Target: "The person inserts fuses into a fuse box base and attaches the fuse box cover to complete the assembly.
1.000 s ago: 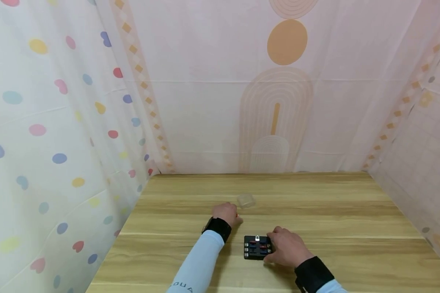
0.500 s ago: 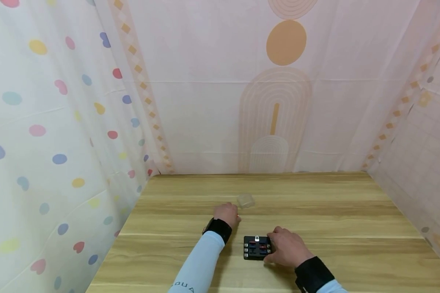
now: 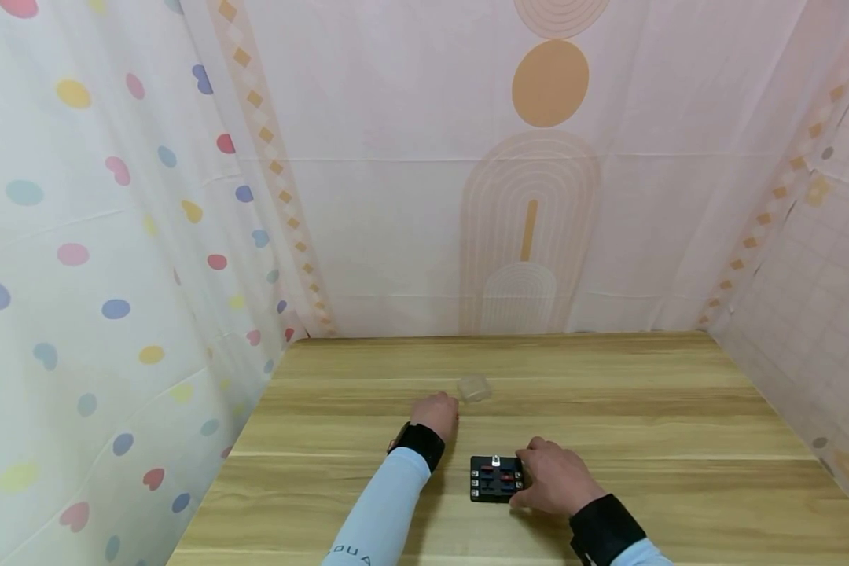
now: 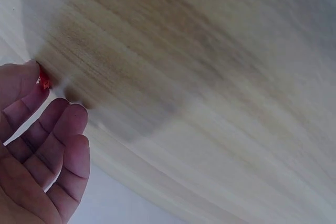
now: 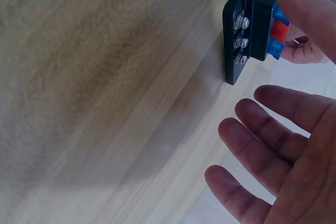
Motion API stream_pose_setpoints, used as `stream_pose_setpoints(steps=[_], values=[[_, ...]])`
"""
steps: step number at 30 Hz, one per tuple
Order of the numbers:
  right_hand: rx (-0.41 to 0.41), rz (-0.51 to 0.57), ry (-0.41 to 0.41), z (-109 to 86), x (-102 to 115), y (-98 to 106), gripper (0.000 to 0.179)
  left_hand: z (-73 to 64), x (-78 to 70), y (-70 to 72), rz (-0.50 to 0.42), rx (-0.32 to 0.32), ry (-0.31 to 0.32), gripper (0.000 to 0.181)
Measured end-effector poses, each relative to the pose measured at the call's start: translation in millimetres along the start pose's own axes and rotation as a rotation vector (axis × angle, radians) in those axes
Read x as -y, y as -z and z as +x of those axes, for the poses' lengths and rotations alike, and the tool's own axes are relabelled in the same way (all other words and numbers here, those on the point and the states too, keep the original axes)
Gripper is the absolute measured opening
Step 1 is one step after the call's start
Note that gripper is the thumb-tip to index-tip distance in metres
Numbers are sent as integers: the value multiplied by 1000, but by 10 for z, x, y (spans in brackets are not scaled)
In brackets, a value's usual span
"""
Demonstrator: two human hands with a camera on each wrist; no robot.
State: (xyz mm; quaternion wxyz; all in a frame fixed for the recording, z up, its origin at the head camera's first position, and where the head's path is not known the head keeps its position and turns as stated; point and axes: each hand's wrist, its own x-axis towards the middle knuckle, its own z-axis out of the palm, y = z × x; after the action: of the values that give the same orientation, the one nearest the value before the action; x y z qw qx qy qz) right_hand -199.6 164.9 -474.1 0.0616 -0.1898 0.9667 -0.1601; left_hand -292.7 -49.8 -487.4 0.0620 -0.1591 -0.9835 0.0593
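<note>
A black fuse block (image 3: 493,489) lies on the table, with red and blue blade fuses in it and metal screw terminals along its sides. My right hand (image 3: 560,478) holds its right end between thumb and index finger; in the right wrist view the thumb (image 5: 302,9) lies on the block and the other fingers are spread apart. Farther left and back, my left hand (image 3: 433,414) is low over the wood. Its thumb and index finger pinch a small red blade fuse (image 4: 44,81), mostly hidden by the fingertips. Nothing else is in that hand.
A clear plastic cover (image 3: 475,387) lies on the table just beyond my left hand. The wood-grain table (image 3: 644,393) reaches back to a patterned curtain (image 3: 389,236), with more curtains at the left and right sides.
My left hand has turned slightly, so its thumb and the red blade fuse show less in the head view. The right hand and the fuse block have stayed in place.
</note>
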Motion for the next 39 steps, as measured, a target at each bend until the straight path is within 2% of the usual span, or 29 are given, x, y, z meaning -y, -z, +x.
stream_pose_setpoints(steps=[7,12,16,20,25,33,39], values=[[-3,0,5,4,0,17,75,10,31,-22,-19,-35,-35,7],[-6,-5,6,4,0,17,74,22,46,-53,-46,-34,-42,8],[-7,-4,3,1,0,13,74,16,41,-57,-57,-40,-23,9],[0,8,-2,-6,4,6,75,-2,23,-48,-56,-54,21,8],[9,11,-8,-8,7,-6,76,-18,6,-38,-40,-53,55,20],[-5,2,4,-16,8,-11,75,-21,7,-38,-38,-43,39,12],[-8,4,2,-20,10,-7,75,-17,19,-60,-28,-89,17,16]])
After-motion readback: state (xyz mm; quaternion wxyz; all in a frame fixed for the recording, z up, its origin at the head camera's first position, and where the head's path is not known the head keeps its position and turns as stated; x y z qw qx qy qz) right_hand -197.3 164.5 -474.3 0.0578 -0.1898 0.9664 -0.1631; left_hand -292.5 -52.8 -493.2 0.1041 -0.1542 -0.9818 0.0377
